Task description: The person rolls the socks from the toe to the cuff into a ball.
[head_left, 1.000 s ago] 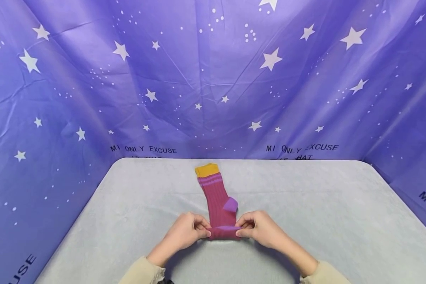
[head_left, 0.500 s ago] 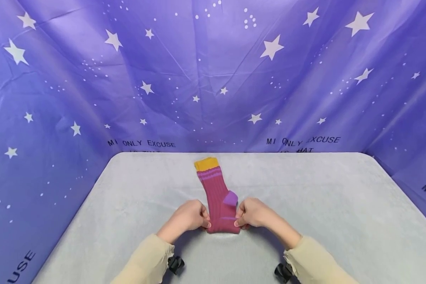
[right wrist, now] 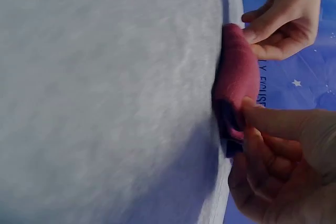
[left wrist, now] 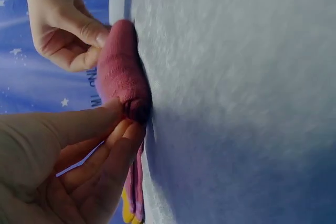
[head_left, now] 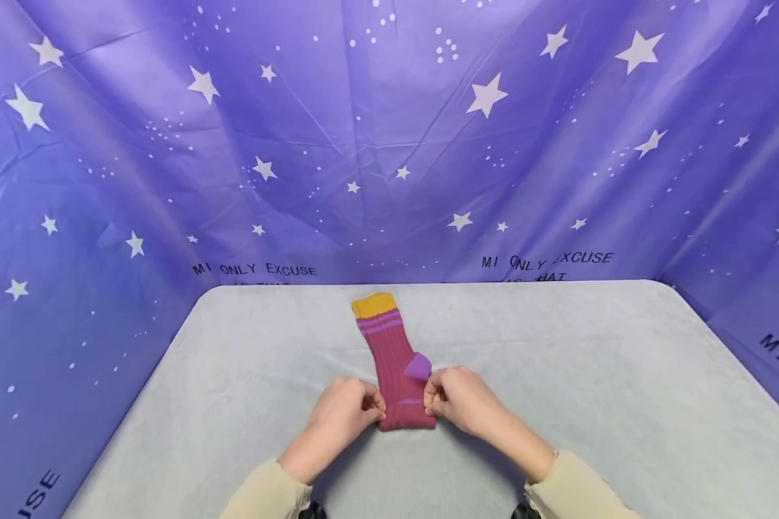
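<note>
A dark pink pair of socks [head_left: 392,353], seemingly laid one on the other, lies flat with yellow cuffs pointing away and a purple heel at the right. Their toe end is folded up over the foot, making a thick near edge [head_left: 407,417]. My left hand [head_left: 342,412] pinches the left end of this fold between thumb and fingers. At the right end, my right hand [head_left: 464,396] pinches the fold the same way. Both wrist views show the rounded fold [left wrist: 123,64] between the hands, with layers visible at its ends.
A light grey cloth-covered table [head_left: 558,375] extends around the socks. Behind it and at both sides hangs a purple-blue curtain [head_left: 389,130] with white stars and black lettering. Beige sleeves [head_left: 269,494] cover the forearms.
The toe end, earlier held up with its purple edge showing wide, has been laid down onto the foot. Both hands stay at the fold's ends; the head view has shifted slightly.
</note>
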A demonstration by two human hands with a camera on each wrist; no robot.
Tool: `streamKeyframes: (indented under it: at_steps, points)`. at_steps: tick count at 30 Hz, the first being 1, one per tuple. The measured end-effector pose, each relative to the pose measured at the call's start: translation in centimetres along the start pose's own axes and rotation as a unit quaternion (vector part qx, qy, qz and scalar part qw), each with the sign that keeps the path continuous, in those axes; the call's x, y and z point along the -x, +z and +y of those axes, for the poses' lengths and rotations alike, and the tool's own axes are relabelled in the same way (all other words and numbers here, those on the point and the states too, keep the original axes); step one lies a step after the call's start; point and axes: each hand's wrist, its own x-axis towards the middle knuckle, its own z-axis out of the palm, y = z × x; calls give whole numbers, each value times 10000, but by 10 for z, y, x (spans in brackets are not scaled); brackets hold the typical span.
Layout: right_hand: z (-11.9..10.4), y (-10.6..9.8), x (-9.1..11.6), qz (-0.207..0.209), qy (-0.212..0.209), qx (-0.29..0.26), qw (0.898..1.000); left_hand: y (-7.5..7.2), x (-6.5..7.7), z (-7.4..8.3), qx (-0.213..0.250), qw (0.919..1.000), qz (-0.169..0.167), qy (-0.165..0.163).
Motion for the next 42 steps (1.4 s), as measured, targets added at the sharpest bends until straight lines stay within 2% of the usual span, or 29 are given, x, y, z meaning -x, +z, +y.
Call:
streamKeyframes:
  at_steps: [3,6,11,15,18,23,28,32,35,39,42]
  points:
    - [3,-1,3,-82,-345,-12,9994,2,5,3,-219,9997,89,15]
    - [2,-1,3,-162,-506,242,9983,3,6,5,-361,9993,64,-11]
    - [-3,7,1,-97,-551,901,9944,9,3,7,-673,9977,-7,-48]
    - [-6,11,-2,66,-587,1345,9891,11,0,9,-1035,9945,159,70]
    - [-5,13,-4,183,-603,1490,9868,11,-1,8,-1060,9940,253,39]
    - [-2,11,-5,300,-342,1111,9928,8,-4,1,-503,9986,149,-71]
    - [2,10,-1,348,-64,261,9990,6,-6,-11,469,9989,-66,-67]
    - [4,8,3,271,117,-466,9985,2,-5,-16,1237,9918,-272,-144]
    - [6,5,5,137,301,-1052,9939,-1,-4,-17,1695,9848,-327,-182]
    - [7,2,8,-31,590,-1721,9833,-3,-1,-18,2118,9763,-351,-269]
    - [9,1,9,-82,714,-1937,9784,-5,0,-18,2353,9702,-413,-414]
